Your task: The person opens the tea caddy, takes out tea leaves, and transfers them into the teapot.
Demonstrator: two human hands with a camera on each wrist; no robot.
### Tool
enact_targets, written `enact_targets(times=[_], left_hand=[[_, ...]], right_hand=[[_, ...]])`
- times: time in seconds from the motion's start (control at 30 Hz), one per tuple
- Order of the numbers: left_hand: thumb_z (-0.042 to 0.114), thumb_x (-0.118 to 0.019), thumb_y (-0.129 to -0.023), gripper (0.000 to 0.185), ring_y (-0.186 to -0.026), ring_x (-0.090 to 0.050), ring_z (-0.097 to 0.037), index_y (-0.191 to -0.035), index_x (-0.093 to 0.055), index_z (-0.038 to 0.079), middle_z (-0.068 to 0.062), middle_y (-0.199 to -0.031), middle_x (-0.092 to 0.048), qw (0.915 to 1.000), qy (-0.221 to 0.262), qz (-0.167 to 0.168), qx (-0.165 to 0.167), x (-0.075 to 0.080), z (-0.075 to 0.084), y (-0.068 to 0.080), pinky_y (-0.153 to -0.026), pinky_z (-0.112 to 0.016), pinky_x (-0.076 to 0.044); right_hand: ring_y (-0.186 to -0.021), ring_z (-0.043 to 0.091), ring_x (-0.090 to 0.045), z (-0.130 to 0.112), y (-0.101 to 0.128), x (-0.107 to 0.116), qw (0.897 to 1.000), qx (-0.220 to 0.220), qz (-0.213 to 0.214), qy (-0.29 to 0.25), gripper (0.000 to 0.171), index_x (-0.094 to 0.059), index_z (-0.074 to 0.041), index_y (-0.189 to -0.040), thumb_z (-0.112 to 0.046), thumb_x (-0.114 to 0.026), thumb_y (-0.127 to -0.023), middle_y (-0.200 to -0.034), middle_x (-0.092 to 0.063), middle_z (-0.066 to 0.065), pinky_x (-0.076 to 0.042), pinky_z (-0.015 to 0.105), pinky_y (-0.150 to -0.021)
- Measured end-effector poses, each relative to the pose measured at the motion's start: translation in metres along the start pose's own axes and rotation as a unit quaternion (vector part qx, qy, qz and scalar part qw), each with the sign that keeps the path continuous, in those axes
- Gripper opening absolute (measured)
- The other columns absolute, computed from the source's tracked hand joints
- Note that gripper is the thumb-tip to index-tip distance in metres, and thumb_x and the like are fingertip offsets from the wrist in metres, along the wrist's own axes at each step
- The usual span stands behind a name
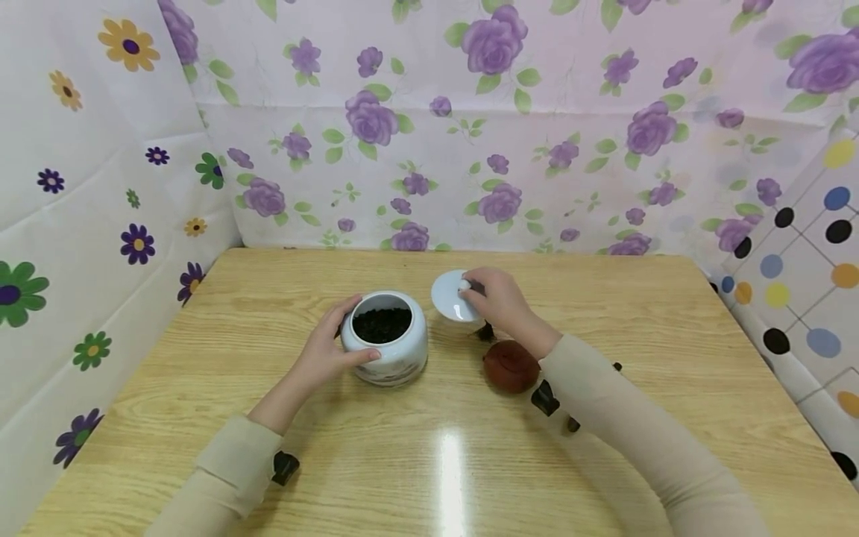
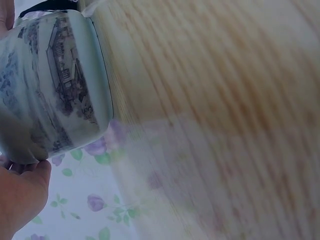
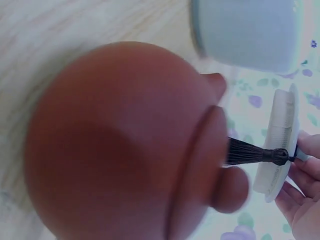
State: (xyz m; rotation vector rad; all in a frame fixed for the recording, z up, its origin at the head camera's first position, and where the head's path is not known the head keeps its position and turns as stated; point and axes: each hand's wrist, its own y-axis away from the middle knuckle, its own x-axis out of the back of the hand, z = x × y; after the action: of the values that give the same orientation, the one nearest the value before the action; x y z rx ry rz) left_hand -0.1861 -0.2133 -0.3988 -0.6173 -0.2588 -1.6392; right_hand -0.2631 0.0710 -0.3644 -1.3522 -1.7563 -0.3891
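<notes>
Head view: no legible writing on any item. The left hand [image 1: 322,350] grips the open porcelain tea jar [image 1: 385,339], filled with dark leaves, at mid-table. Just right, the right hand [image 1: 499,298] pinches the white lid [image 1: 448,297] by its knob, tilted above the table [image 1: 604,313]. A brown clay teapot [image 1: 510,365] stands below the right wrist.
</notes>
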Motion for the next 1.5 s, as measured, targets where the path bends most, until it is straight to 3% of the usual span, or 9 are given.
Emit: enact_targets(times=[0.17,0.4,0.53,0.67,0.9,1.3,1.5], left_hand=[[0.016,-0.08,-0.07,0.089,-0.134,-0.031,-0.032,-0.143,-0.03,0.009,-0.015,-0.147,-0.03,1.0,-0.001,-0.005,0.006,0.0,0.004,0.0,-0.109,-0.051,-0.03],[0.01,-0.078,-0.072,0.084,-0.132,-0.031,-0.037,-0.141,-0.031,-0.001,-0.021,-0.144,-0.031,0.9999,0.002,-0.009,0.011,0.005,0.033,0.009,-0.109,-0.053,-0.029],[0.011,-0.078,-0.073,0.084,-0.132,-0.031,-0.036,-0.141,-0.031,0.0,-0.02,-0.145,-0.03,0.9999,0.003,-0.01,0.012,0.006,0.036,0.01,-0.109,-0.052,-0.029],[0.008,-0.078,-0.072,0.085,-0.133,-0.03,-0.037,-0.141,-0.03,-0.001,-0.021,-0.145,-0.029,0.9998,0.005,-0.008,0.015,0.004,0.026,0.007,-0.109,-0.053,-0.028],[0.017,-0.081,-0.069,0.089,-0.133,-0.031,-0.031,-0.143,-0.031,0.009,-0.013,-0.146,-0.031,0.9999,0.011,0.0,0.005,-0.001,-0.002,-0.001,-0.109,-0.051,-0.029],[0.025,-0.079,-0.071,0.089,-0.133,-0.033,-0.029,-0.144,-0.028,0.017,-0.009,-0.147,-0.029,0.9997,0.019,-0.013,0.006,0.0,-0.005,0.001,-0.108,-0.05,-0.033],[0.02,-0.078,-0.073,0.09,-0.134,-0.03,-0.032,-0.145,-0.025,0.01,-0.013,-0.148,-0.026,0.9996,0.013,-0.019,0.016,0.002,0.006,0.003,-0.108,-0.051,-0.03]], right_hand=[[-0.112,0.031,-0.056,-0.005,-0.001,0.008,1.0,0.007,0.001,-0.009,0.032,-0.063,0.002,-0.113,-0.016,-0.063,-0.086,-0.116,-0.062,0.019,-0.047,0.041,-0.097],[-0.112,0.03,-0.056,-0.017,-0.002,0.017,0.999,0.01,0.002,-0.032,0.031,-0.065,0.0,-0.112,-0.016,-0.064,-0.086,-0.117,-0.062,0.018,-0.048,0.042,-0.096],[-0.111,0.03,-0.057,-0.023,-0.002,0.018,0.999,0.029,0.008,-0.032,0.03,-0.065,-0.001,-0.111,-0.015,-0.065,-0.085,-0.116,-0.063,0.017,-0.047,0.041,-0.096],[-0.111,0.028,-0.058,-0.032,-0.001,0.019,0.998,0.049,0.01,-0.04,0.029,-0.066,-0.001,-0.11,-0.015,-0.065,-0.085,-0.114,-0.064,0.016,-0.047,0.04,-0.096],[-0.109,0.027,-0.059,-0.048,-0.001,0.015,0.995,0.086,0.003,-0.05,0.027,-0.067,-0.001,-0.109,-0.013,-0.065,-0.085,-0.112,-0.065,0.016,-0.048,0.039,-0.095],[-0.11,0.026,-0.058,-0.074,-0.004,-0.002,0.993,0.114,-0.012,-0.036,0.027,-0.067,-0.002,-0.108,-0.015,-0.065,-0.085,-0.113,-0.065,0.014,-0.048,0.036,-0.096],[-0.112,0.027,-0.057,-0.082,-0.006,-0.011,0.993,0.117,-0.03,-0.018,0.027,-0.067,-0.003,-0.108,-0.018,-0.064,-0.086,-0.114,-0.065,0.013,-0.046,0.037,-0.098]])
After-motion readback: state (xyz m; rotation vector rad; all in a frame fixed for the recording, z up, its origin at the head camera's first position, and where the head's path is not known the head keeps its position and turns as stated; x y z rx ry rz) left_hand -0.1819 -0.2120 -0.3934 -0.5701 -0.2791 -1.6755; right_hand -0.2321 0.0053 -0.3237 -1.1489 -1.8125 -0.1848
